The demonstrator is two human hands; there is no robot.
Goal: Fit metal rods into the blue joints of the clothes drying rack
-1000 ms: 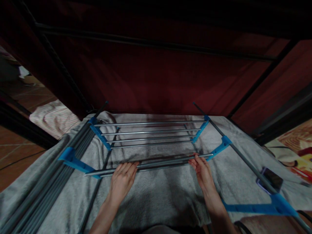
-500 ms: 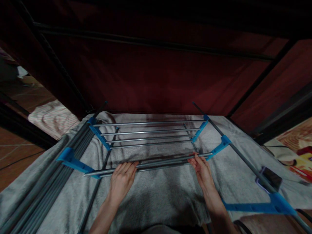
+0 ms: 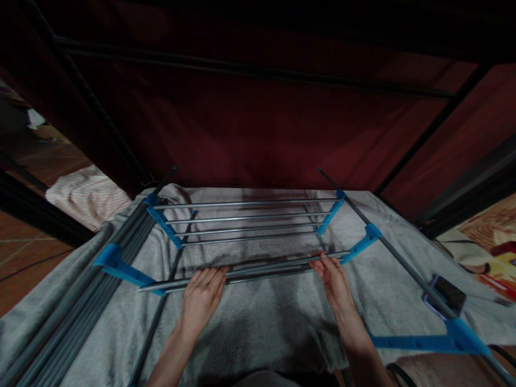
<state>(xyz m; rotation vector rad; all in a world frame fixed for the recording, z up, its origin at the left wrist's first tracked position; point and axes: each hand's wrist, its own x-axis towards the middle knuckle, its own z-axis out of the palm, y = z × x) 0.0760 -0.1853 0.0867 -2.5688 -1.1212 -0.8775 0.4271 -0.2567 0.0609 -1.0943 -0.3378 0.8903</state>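
Your left hand (image 3: pixel 203 293) is curled closed over the grey rods (image 3: pixel 270 270), and your right hand (image 3: pixel 331 274) has its fingers bent round them near the other end! Those rods stretch from the left blue bracket (image 3: pixel 127 273) across to the right blue bracket (image 3: pixel 365 242). Just beyond, four metal bars (image 3: pixel 250 218) run crosswise; a bundle of tubes (image 3: pixel 94 301) lies to your left, a phone (image 3: pixel 454 295) to your right, all over the grey blanket (image 3: pixel 262 328).

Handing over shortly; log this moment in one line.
left hand: holding gray tubes; right hand: holding same tubes, farther right; phone: on blanket
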